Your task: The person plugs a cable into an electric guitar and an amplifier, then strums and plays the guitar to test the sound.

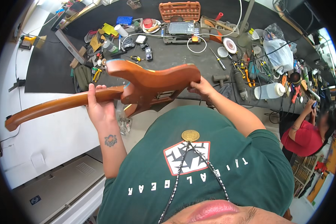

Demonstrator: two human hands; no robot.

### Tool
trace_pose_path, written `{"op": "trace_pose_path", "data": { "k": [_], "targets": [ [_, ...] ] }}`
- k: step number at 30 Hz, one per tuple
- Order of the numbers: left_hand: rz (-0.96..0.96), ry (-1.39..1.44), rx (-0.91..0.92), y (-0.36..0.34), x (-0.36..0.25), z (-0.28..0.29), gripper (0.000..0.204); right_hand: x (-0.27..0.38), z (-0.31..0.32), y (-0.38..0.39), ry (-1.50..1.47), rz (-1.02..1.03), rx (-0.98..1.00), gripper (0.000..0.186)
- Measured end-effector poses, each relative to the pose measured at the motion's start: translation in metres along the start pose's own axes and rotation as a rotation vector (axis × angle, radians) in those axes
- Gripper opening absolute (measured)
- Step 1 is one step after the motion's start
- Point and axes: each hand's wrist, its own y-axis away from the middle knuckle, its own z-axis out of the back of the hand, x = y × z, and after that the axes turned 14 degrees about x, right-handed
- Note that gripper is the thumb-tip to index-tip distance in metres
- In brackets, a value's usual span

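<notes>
An electric guitar (156,80) with a brown wooden body is held up in front of my chest, its back partly toward me. Its long neck (59,103) reaches out to the left. My left hand (100,108) supports the neck close to the body, thumb on the near side and fingers underneath. At the body's right end, my right hand (203,89) grips the edge; some of its fingertips are hidden behind the wood. An opening with metal parts (163,95) shows in the body's lower side.
Beyond the guitar is a cluttered dark workbench (168,56). It carries an orange socket case (180,11), a hammer (221,79), a screwdriver (217,59), a squeeze bottle (269,91) and loose cables. A person in a red shirt (302,137) works at the far right.
</notes>
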Motion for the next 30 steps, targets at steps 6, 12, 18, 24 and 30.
{"op": "trace_pose_path", "data": {
  "k": [6, 12, 18, 24, 30],
  "targets": [
    [0.025, 0.115, -0.065, -0.010, 0.000, 0.033, 0.028, 0.054, 0.005, -0.022, 0.239, -0.026, -0.014, 0.079],
    [0.077, 0.040, 0.026, -0.011, -0.014, 0.044, 0.031, 0.064, -0.016, -0.023, 0.370, -0.025, -0.076, 0.071],
    [0.261, 0.046, -0.125, -0.061, 0.041, 0.139, 0.035, 0.036, -0.004, -0.045, 0.473, -0.335, -0.229, 0.080],
    [0.494, 0.156, -0.296, -0.086, 0.145, 0.197, 0.035, 0.010, 0.056, -0.053, 0.717, -0.584, -0.412, 0.088],
    [0.611, 0.165, -0.344, -0.096, 0.221, 0.217, 0.028, 0.020, 0.072, -0.040, 0.895, -0.641, -0.469, 0.106]
  ]
}}
